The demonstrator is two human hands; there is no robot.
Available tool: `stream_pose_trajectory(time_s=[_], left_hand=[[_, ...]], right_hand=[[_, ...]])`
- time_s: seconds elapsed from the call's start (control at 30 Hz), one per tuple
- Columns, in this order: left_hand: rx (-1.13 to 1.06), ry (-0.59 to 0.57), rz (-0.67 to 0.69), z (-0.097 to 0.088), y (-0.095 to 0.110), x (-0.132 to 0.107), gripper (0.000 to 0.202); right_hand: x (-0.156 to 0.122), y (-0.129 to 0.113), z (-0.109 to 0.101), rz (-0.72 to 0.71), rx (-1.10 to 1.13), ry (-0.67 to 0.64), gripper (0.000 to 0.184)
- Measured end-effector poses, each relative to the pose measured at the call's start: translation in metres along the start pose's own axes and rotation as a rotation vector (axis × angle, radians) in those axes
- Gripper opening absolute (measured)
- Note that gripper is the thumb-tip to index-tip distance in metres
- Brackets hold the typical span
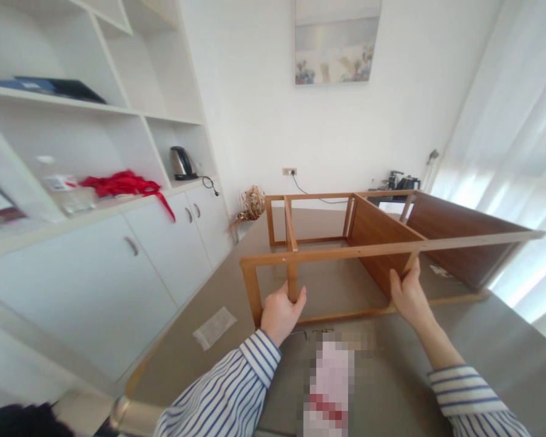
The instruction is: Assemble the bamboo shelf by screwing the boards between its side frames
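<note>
A wooden shelf rack lies on its side across the brown tabletop, with two solid brown panels toward its right part. My left hand is closed around a short crossbar near the rack's left end, thumb on the right of the bar. My right hand grips another short bar beside the middle panel, below the long near rail. Just right of my left hand, a thin bent metal piece like a hex key and some small hardware lie on the table. A blurred-out pinkish item is in front of me.
A small clear plastic packet lies on the table's left side. White cabinets with open shelves run along the left, carrying a kettle, red cloth and a bottle. Sheer curtains hang at right.
</note>
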State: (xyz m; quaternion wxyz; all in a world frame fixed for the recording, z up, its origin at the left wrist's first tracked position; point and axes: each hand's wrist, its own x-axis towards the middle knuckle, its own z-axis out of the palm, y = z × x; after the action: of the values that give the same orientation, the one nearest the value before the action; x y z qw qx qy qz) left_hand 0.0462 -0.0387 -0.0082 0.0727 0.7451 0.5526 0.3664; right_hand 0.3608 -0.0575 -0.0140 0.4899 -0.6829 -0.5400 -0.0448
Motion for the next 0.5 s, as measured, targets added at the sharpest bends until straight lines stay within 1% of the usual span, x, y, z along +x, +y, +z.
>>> stream_pose_trajectory(time_s=[0.1, 0.27, 0.4, 0.5], left_hand=[[0.017, 0.035, 0.006, 0.0023, -0.0001, -0.0012, 0.033], [0.014, 0.07, 0.039, 0.0041, -0.0007, -0.0016, 0.033], [0.032, 0.08, 0.058, 0.0041, -0.0004, 0.0004, 0.036], [0.026, 0.096, 0.064, 0.0065, 0.0017, 0.0013, 0.042]], right_hand=[[-0.0034, 0.0012, 0.0045, 0.022, 0.009, 0.009, 0.082], [-0.0072, 0.0043, 0.0089, 0.054, 0.012, 0.022, 0.084], [-0.006, 0.0043, 0.0059, 0.078, -0.024, 0.015, 0.083], [-0.0039, 0.0017, 0.0004, 0.103, -0.061, 0.004, 0.082]])
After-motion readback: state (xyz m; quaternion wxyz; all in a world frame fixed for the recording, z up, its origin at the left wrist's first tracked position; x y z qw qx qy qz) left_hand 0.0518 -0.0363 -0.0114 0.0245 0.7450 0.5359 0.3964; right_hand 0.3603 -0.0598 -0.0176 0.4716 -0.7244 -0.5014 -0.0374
